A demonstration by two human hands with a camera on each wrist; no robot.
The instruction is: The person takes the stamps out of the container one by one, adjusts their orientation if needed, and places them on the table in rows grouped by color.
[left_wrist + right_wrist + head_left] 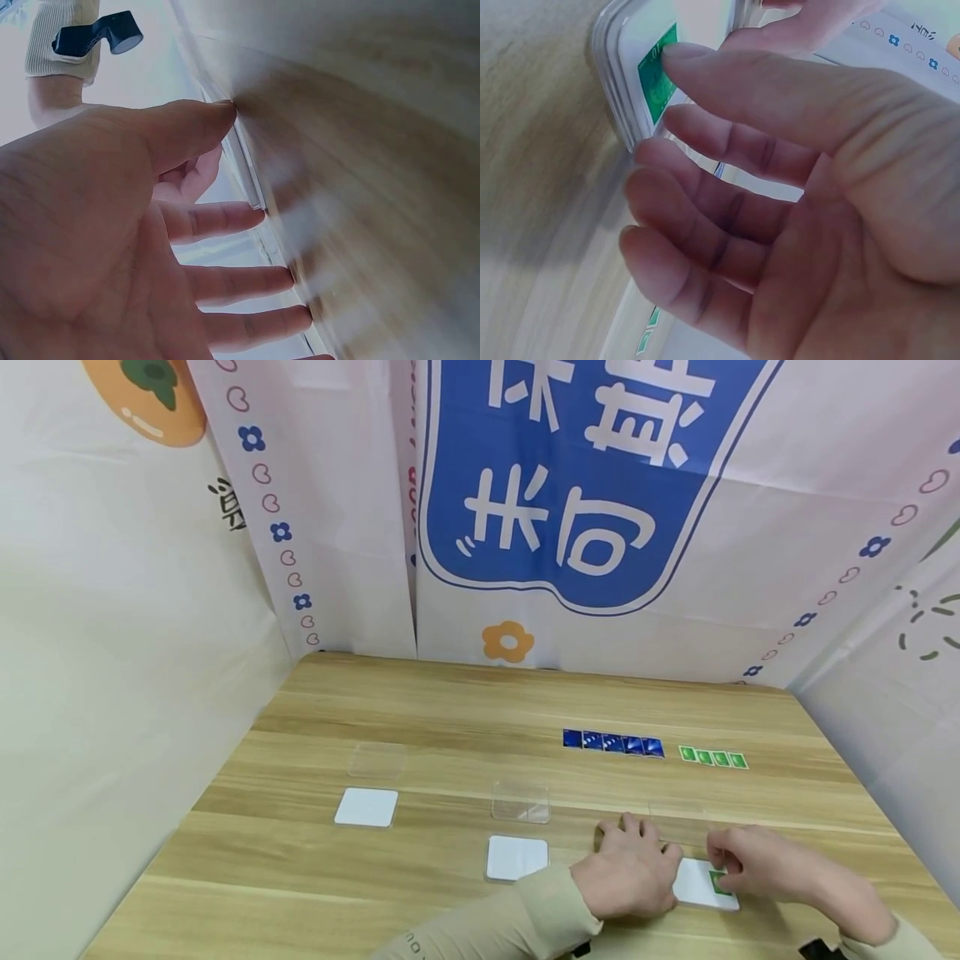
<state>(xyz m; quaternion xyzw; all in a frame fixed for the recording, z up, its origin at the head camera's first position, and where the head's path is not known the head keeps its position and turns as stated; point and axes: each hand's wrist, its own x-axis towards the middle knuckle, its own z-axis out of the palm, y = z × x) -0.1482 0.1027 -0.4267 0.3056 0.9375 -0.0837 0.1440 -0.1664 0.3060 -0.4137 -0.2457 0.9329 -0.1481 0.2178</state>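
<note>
A white rounded-corner tile (696, 887) with clear layered edges lies flat on the table at front right. On its right end is a small green card (656, 75). My right hand (772, 860) bends over that end, with the thumb tip on the card and the index fingertip at its edge. The other right fingers curl loosely beside the tile. My left hand (628, 872) rests on the table at the tile's left side, its fingers spread and fairly straight. In the left wrist view, the left thumb (199, 124) reaches the tile's edge.
Two more white tiles, one at left (366, 807) and one in the middle (517, 858), lie on the wooden table. Clear plates (521, 802) lie behind the tiles. Farther back are a row of blue cards (612, 743) and a row of green cards (713, 757). Printed cloth (465, 618) encloses the table.
</note>
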